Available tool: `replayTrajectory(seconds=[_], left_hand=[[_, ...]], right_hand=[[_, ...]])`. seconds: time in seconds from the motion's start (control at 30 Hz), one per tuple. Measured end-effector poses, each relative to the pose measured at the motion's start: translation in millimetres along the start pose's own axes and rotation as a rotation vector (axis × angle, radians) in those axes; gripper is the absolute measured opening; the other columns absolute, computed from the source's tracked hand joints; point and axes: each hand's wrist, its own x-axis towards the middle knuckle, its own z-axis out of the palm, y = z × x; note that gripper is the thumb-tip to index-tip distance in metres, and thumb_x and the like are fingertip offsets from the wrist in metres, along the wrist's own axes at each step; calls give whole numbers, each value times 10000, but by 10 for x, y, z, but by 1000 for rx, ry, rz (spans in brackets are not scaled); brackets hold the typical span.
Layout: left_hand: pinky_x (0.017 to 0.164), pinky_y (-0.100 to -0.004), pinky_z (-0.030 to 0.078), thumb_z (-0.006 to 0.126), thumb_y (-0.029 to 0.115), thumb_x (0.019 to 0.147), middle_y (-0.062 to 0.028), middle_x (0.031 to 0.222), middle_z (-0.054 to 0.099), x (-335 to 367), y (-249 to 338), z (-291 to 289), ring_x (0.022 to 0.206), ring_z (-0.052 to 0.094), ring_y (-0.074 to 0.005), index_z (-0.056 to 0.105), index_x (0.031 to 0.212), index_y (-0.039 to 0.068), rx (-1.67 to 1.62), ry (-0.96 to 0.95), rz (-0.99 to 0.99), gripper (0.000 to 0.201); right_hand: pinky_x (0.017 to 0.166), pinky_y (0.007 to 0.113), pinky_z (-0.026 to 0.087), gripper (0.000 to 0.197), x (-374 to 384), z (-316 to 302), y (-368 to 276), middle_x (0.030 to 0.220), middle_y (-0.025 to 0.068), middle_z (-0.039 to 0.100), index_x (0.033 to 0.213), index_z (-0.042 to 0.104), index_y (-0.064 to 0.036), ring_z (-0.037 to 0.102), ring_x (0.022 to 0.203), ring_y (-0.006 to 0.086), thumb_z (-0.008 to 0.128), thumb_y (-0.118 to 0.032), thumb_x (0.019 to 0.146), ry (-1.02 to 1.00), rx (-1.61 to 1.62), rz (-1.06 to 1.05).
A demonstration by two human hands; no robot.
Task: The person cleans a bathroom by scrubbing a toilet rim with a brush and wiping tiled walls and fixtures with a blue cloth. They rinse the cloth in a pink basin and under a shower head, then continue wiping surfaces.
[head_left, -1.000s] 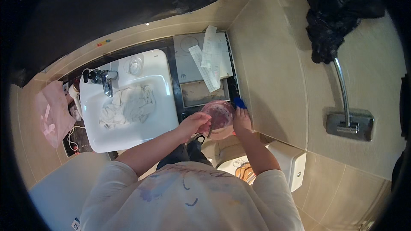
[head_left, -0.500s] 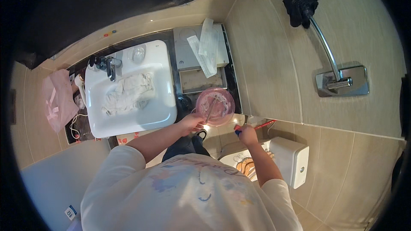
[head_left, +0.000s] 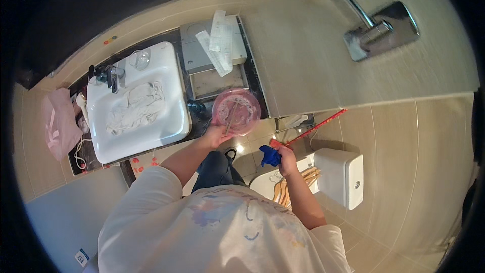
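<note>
My left hand [head_left: 217, 135] grips the near rim of a round, see-through pink bowl [head_left: 256, 116] at the counter's right front corner. Whitish suds show inside it. A thin stick [head_left: 233, 114] slants across the bowl, its lower end by my fingers; I cannot tell if they hold it too. Off to the right, my right hand [head_left: 288, 162] is closed on a crumpled blue cloth [head_left: 270, 156], which hangs out past the fingers. Just beyond that hand a red pole [head_left: 316, 129] runs up to the right; whether the fingers touch it is unclear.
On the left, a white sink [head_left: 174, 106] holds a wet white cloth [head_left: 136, 107] under the tap [head_left: 115, 78]. A grey box [head_left: 189, 45] with white strips [head_left: 221, 45] stands behind the bowl. A toilet tank [head_left: 338, 172], wooden hangers [head_left: 303, 179] and a pink bag [head_left: 59, 124] surround me.
The view has tilted and shifted. My right hand has turned so that much more of the blue cloth shows. My left hand keeps its hold on the bowl.
</note>
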Motion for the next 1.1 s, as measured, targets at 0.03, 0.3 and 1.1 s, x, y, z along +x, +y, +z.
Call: replayTrajectory(seconds=[0.03,0.3,1.1], left_hand=[[802,-422,544,533,50,856,-97,1048,609,3,-42,-4,936,633,-277,383,1270,191,20,40,29,463],[854,-464,524,499,30,888,-102,1131,580,-602,-249,-56,997,623,-288,391,1280,154,-34,46,-15,425],[701,-317,597,487,69,859,-47,1008,620,-5462,-1483,-2122,773,664,-156,419,1285,153,-457,346,692,439]], right_hand=[[659,254,428,162,-28,0,-5,767,25,582,813,607,-39,539,694,125,494,-140,870,17,45,9],[559,227,428,141,-437,402,-341,709,-28,573,760,570,-115,525,613,79,607,-148,892,-42,164,-85],[563,238,454,309,-2673,4581,889,828,36,584,1168,527,-51,546,686,112,547,-14,862,-1174,-672,-197]])
